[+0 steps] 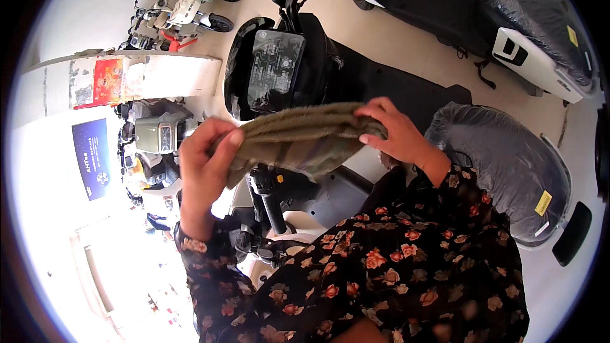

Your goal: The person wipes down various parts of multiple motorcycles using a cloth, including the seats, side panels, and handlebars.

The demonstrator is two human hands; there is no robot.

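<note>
Between my two hands a folded olive-brown cloth is stretched out in the air, its pleats running from one hand to the other and its lower part hanging loose. My left hand pinches the left end, thumb on top. At the right end, my right hand grips the cloth between thumb and fingers. Beyond and partly below the cloth stands a black electric scooter, with a labelled panel on its front. The cloth hides part of that scooter.
A plastic-wrapped seat lies close on my right. Another scooter, with a black seat and white side, stands at the far right. Handlebars rise just below the cloth. More scooters line the far left, past a white pillar.
</note>
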